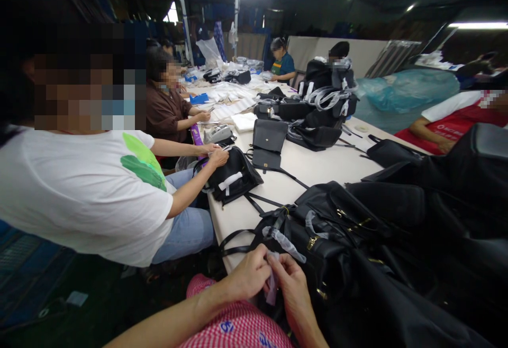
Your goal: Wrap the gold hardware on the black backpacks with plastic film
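My left hand point(249, 274) and my right hand point(291, 279) meet in front of my checked red apron, fingers pinched together. Between them is a thin, pale translucent plastic strip point(271, 291), its loose end hanging down. Just beyond my hands lies a black leather bag point(337, 221) with gold-coloured fittings. A strap wrapped in clear plastic point(286, 243) rests on it, close to my fingertips. More black bags point(444, 231) are heaped to the right, and their edges merge in the dark.
At my left a co-worker in a white T-shirt point(99, 194) handles a black bag point(238, 173) on the pale table point(226, 226). A small black backpack point(270, 144) lies further in. Behind it rises a pile of wrapped bags point(321, 104). Other people sit around the table.
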Demonstrator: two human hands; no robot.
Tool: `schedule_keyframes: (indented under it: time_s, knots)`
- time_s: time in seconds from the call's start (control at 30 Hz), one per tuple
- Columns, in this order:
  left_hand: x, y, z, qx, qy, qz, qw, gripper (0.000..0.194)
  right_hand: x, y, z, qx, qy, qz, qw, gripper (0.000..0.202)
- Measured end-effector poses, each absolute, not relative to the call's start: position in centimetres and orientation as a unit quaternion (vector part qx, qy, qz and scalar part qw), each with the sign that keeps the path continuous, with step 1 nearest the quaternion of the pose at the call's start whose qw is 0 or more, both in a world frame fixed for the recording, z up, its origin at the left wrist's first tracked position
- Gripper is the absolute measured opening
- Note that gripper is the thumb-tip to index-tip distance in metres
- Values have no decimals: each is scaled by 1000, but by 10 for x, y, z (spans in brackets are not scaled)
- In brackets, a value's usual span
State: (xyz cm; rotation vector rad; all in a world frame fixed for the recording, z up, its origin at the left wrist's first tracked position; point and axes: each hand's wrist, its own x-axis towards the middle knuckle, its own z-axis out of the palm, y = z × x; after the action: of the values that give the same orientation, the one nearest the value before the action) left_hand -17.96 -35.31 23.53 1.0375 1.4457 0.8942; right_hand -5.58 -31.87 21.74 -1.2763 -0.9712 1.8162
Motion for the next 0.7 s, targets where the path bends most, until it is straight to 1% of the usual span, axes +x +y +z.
schedule_keyframes:
  time_s: [0.07, 0.17, 0.2, 0.23, 0.37, 0.47, 0.6, 0.7]
  knots:
    - [-178, -354, 237, 419, 584, 401, 568, 11, -58, -318, 220, -505, -375, 685, 368, 37]
    - [-175, -354, 234, 392, 572, 439, 571, 33, -59, -317, 220, -505, -371, 684, 373, 37]
    - [-175, -354, 233, 382, 578, 446, 567, 37, -59, -317, 220, -504, -368, 686, 373, 37]
    - [-175, -354, 231, 371, 585, 450, 563, 37, -59, -316, 220, -504, -365, 689, 371, 37]
    - [-177, -352, 230, 371, 620, 430, 542, 18, -59, -316, 220, -503, -351, 700, 364, 36]
    - [-178, -352, 233, 378, 635, 416, 530, 9, -60, -314, 223, -497, -344, 706, 368, 38]
    - [-179, -354, 229, 346, 620, 433, 554, 5, -60, -313, 227, -490, -340, 715, 365, 39]
    - [-181, -355, 225, 327, 622, 458, 544, 6, -59, -314, 227, -509, -310, 720, 355, 46]
